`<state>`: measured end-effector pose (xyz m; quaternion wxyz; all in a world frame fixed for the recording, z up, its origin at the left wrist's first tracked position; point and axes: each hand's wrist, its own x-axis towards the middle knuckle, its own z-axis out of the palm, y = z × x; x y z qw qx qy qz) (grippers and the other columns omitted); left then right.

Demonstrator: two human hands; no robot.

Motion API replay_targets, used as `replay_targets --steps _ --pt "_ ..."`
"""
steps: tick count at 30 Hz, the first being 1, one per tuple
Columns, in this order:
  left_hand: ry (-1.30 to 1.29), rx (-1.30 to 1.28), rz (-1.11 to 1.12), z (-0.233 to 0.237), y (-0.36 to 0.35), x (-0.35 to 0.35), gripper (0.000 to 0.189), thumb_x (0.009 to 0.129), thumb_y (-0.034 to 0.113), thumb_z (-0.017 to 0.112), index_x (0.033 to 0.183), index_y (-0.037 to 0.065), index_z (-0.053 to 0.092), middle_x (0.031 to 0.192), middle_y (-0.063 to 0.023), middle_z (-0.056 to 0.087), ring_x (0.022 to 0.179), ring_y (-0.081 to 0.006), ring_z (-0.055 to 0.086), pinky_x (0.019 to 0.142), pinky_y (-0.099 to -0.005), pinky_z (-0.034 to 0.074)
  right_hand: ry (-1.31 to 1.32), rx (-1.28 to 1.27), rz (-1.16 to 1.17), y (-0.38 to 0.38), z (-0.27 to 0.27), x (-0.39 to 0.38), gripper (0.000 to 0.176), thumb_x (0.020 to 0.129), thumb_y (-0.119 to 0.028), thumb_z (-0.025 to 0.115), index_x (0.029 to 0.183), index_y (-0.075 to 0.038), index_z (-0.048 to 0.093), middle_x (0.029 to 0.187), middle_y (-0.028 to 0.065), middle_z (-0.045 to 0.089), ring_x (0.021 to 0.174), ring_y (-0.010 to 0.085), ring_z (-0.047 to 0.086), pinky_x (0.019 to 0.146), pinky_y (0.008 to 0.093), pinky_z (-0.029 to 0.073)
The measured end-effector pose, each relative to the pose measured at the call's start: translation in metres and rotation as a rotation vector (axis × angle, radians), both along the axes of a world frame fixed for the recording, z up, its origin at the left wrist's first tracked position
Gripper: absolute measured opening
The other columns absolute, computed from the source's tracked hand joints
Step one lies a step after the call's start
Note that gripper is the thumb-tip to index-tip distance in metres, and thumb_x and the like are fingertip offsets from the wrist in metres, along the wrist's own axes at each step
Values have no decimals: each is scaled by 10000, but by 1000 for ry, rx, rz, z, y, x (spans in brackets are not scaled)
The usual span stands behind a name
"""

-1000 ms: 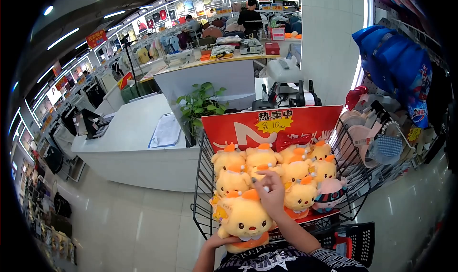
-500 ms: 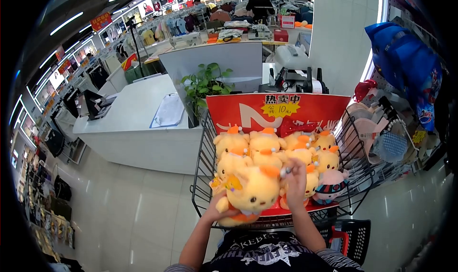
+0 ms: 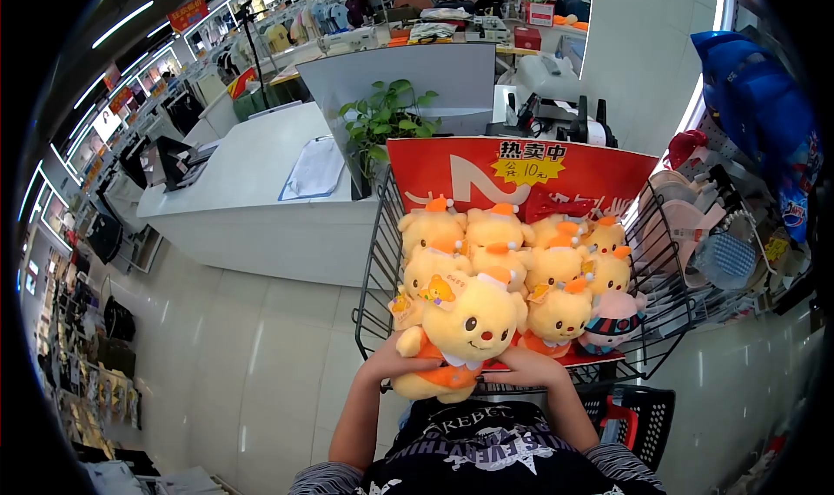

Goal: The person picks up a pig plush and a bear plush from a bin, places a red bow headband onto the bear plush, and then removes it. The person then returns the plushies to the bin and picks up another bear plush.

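Note:
A yellow plush bear (image 3: 473, 321) in an orange outfit, with a paper tag on its ear, is upright at the front of the black wire basket (image 3: 369, 278). My left hand (image 3: 393, 358) is closed around its side and arm. From the other side, my right hand (image 3: 528, 369) grips its lower body, with the fingertips partly hidden by the toy. Behind it, several similar plush bears (image 3: 558, 314) sit in rows. A pink plush toy (image 3: 613, 319) with a dark striped band sits at the basket's front right.
A red sign (image 3: 469, 174) stands along the basket's back. Beyond it are a white counter (image 3: 252, 178), a clipboard (image 3: 313, 169) and a green plant (image 3: 391, 117). Hanging goods (image 3: 725, 234) line the right side. A black shopping basket (image 3: 647, 421) is close to my right.
My right hand has moved down from the bear's hat to its lower body. The bear has turned more upright, and the view has tilted downward.

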<state>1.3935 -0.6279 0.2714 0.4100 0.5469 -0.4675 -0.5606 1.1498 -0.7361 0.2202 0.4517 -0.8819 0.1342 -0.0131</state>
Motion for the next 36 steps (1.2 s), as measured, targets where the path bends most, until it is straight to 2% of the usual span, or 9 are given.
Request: replay_targets --steps 3,5,11,13,17,19,25,31,36 --pt "-117 -242 125 -13 -1 -1 534 630 130 712 1101 22 485 1025 -64 561 938 -144 526 830 -286 411 -163 -12 -166 8 32 12 560 772 -324 571 1188 3 388 1183 214 437 1081 330 438 899 356 357" --pt "24 -339 546 -20 0 -18 426 670 78 669 1050 3 491 986 -71 565 908 -154 539 788 -280 432 -522 88 -475 12 35 20 609 730 -216 615 1238 -16 345 1301 179 317 1230 302 275 996 370 229" --pt "-102 -446 744 -37 8 -48 363 778 34 561 1117 1 435 1076 -82 519 998 -164 496 846 -303 404 -816 40 -551 27 50 45 608 736 -162 605 1259 -36 324 1317 169 292 1225 300 281 1005 382 218" --pt "49 -547 860 -40 6 -47 292 769 41 561 1041 -18 475 974 -96 568 876 -172 554 758 -293 447 -987 431 -634 31 47 52 625 726 -151 618 1262 -39 317 1308 166 305 1209 306 303 996 381 235" --pt "28 -611 871 -43 7 -41 291 778 73 558 1041 -17 473 974 -106 569 877 -181 557 753 -296 448 -1053 577 -661 33 51 56 640 689 -157 665 1236 -36 356 1293 153 328 1192 293 327 985 381 254" --pt "-71 -631 752 -61 11 -33 341 762 123 591 1048 -15 468 956 -115 574 871 -198 563 746 -302 449 -809 92 -564 22 41 47 651 645 -177 706 1205 -42 402 1276 149 351 1183 284 339 978 385 269" --pt "-397 -393 556 -68 33 -41 370 675 201 662 966 22 520 887 -143 601 799 -299 596 683 -351 469 -627 -35 -542 23 27 31 676 595 -190 743 1183 -53 439 1236 141 401 1162 279 367 965 378 293" --pt "-538 -362 444 -82 32 -40 421 641 249 698 958 30 528 858 -147 598 782 -328 583 661 -381 468 -651 119 -691 38 12 18 679 582 -144 752 1168 -30 428 1187 145 432 1136 278 396 947 363 321" --pt "-253 -555 357 -65 33 -45 348 700 115 518 1031 9 516 887 -149 604 808 -291 599 730 -319 460 -820 365 -789 55 8 6 565 651 -28 665 1149 14 401 1192 134 385 1108 223 417 911 336 367"
